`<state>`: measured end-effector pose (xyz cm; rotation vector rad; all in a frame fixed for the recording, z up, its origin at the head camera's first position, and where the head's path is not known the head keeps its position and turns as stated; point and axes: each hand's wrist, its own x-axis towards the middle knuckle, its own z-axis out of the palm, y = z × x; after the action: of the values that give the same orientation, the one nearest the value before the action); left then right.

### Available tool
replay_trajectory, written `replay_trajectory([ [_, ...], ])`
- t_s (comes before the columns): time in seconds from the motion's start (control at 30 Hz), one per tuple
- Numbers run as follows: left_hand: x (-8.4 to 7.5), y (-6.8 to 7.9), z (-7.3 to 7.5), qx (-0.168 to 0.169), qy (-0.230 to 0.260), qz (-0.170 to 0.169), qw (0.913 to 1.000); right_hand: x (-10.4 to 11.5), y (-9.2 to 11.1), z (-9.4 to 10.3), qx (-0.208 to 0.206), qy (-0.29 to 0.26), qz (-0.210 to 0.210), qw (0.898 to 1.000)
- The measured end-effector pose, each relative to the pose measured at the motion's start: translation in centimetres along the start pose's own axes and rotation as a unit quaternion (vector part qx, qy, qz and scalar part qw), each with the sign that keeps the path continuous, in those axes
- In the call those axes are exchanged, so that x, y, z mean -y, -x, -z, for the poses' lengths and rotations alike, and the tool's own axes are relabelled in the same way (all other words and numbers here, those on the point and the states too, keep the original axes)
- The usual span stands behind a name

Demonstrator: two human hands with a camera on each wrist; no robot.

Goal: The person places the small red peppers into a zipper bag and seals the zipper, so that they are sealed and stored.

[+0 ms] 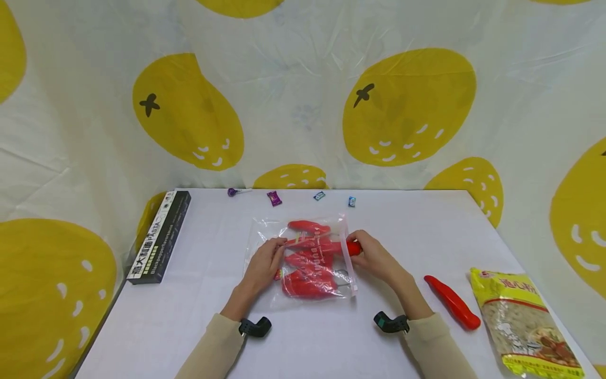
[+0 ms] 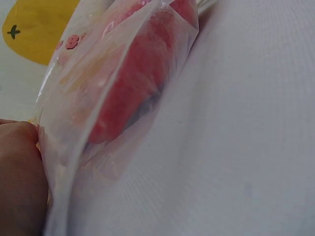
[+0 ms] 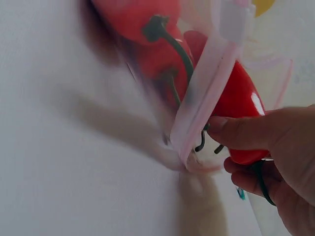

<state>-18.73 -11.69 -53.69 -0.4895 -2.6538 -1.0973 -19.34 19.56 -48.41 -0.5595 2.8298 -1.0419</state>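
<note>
A clear zip bag (image 1: 274,295) with a pinkish zip edge lies in the middle of the table and has several red chili peppers (image 1: 310,284) in it. My left hand (image 1: 262,267) grips the bag's left side; in the left wrist view its fingers go partly behind the plastic. At the bag's mouth on the right, my right hand (image 1: 377,259) holds a red chili pepper (image 3: 241,93) near its stem end, thumb and fingers around it. This pepper's tip is inside the bag, while its green stem (image 3: 262,184) sticks out between the fingers.
One loose red chili pepper (image 1: 453,302) lies right of my right arm, beside a yellow pasta bag (image 1: 525,321). A black-and-white pasta box (image 1: 159,237) stands at the left edge. Along the back are a lollipop (image 1: 232,192), a purple-wrapped candy (image 1: 274,198) and two small blue-wrapped candies (image 1: 352,201).
</note>
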Motion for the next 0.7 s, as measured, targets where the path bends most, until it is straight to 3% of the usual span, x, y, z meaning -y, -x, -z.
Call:
replay_trajectory([
  [0.27, 0.04, -0.07, 0.13, 0.0, -0.001, -0.002, 1.0, 0.63, -0.09, -0.26, 0.035, 0.016, 0.024, 0.999],
  [0.47, 0.13, -0.12, 0.19, 0.006, -0.001, 0.007, 1.0, 0.68, -0.39, -0.12, -0.005, 0.039, 0.066, 0.997],
  [0.7, 0.04, 0.04, 0.08, 0.011, 0.007, 0.019, 0.9997, 0.63, -0.75, -0.4, -0.022, -0.017, 0.066, 0.997],
])
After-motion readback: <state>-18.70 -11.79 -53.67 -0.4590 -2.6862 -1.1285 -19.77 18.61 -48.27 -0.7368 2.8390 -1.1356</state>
